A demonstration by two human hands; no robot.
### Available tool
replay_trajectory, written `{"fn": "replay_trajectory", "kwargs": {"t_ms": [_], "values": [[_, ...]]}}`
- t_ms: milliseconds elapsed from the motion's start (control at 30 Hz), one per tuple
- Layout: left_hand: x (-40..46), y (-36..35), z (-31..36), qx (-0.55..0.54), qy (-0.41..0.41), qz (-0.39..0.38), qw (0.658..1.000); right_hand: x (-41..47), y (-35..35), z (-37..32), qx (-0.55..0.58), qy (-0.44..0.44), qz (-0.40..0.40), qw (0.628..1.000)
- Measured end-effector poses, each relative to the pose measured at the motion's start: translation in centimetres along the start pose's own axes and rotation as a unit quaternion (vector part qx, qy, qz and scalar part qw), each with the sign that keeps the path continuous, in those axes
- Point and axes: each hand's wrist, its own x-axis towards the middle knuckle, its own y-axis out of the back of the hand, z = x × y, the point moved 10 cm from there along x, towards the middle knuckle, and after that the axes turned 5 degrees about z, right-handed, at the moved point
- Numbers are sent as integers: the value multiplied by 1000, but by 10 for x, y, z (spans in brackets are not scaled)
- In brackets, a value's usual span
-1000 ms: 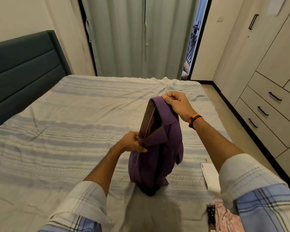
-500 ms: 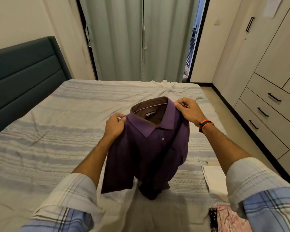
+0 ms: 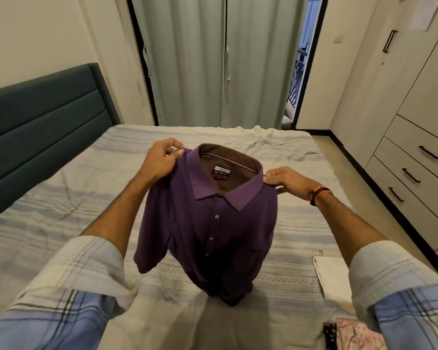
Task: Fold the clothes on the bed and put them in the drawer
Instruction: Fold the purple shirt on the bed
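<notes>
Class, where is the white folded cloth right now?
The white folded cloth lies on the bed, lower right in the head view, beside the person's right sleeve.

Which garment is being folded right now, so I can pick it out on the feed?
Start at the striped bed in mid-frame. Above its near half, the left hand and right hand each pinch a shoulder of the polo shirt, its hem touching the sheet. It is the only purple, collared, buttoned garment, unlike the white cloth and pink fabric at lower right.
</notes>
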Motion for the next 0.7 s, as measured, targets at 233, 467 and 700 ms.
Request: {"fn": "replay_trajectory", "kwargs": {"t_ms": [233, 467, 700], "values": [[1, 12, 12, -2, -20, -37, 999, -5, -16, 4, -13, -8, -75, 997], [-3, 7, 34, 15, -54, -83, 995, -1, -46, 3, -224, 16, -98, 970], [-5, 11, 16, 32, -34, -91, 995, 7, -25, 1, -206, 32, 41, 977]]}}
